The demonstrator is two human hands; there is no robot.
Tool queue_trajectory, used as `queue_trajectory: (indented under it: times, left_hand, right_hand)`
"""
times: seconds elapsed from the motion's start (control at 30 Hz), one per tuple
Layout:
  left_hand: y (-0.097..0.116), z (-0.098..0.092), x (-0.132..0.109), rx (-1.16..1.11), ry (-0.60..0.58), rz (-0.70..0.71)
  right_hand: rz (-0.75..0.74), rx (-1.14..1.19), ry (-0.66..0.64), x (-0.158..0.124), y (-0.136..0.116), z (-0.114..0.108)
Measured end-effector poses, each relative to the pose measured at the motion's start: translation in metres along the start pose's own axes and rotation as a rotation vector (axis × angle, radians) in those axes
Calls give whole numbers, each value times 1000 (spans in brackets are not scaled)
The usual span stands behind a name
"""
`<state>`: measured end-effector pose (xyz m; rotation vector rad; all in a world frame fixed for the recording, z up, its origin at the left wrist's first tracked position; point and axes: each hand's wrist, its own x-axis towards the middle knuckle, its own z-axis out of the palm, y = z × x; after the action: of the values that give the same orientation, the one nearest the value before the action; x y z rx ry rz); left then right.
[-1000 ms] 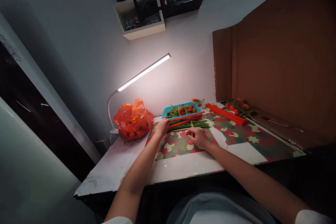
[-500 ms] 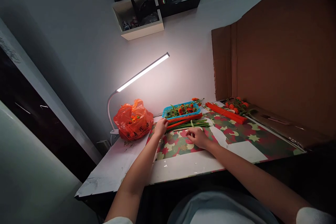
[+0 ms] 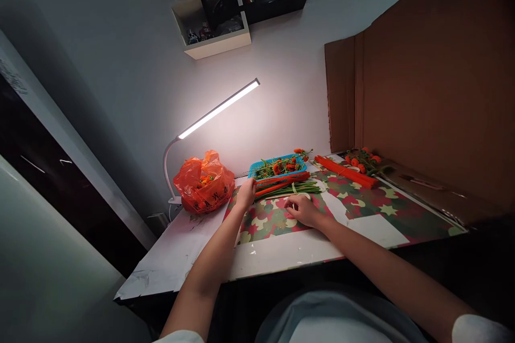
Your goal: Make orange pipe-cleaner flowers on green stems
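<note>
My left hand (image 3: 246, 193) is closed at the left end of a bundle of red-orange sticks (image 3: 281, 180); some of the sticks reach its fingers. Green stems (image 3: 308, 187) lie beside that bundle, with a pale band looped near them. My right hand (image 3: 301, 210) rests over the camouflage-patterned mat (image 3: 263, 222), fingers curled; what they hold, if anything, is too small to make out. Behind the sticks is a blue basket (image 3: 252, 172) with orange flowers and green stems.
An orange plastic bag (image 3: 205, 187) with flowers stands at the left, beside a lit desk lamp (image 3: 219, 110). Another red-orange bundle (image 3: 346, 171) and orange flowers (image 3: 362, 161) lie at the right, near a cardboard panel (image 3: 422, 107). Shelves (image 3: 217, 45) hang above.
My left hand has shifted very slightly upward and left at the end of the red-orange sticks. My right hand keeps its place and curled shape.
</note>
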<state>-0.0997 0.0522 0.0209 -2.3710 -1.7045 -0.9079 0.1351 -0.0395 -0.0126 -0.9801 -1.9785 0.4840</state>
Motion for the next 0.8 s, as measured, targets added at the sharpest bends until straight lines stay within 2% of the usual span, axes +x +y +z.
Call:
queue_trajectory:
  times: [0.17, 0.47, 0.67, 0.8]
  left_hand:
    - [3, -6, -1, 100, -30, 36]
    - [7, -4, -5, 238, -100, -106]
    - [9, -1, -6, 245, -5, -148]
    - [20, -3, -3, 57, 143, -192]
  right_hand:
    - [3, 11, -6, 0, 0, 0]
    - [32, 6, -43, 1, 3, 2]
    - [32, 25, -54, 0, 5, 3]
    - [73, 179, -12, 2, 3, 5]
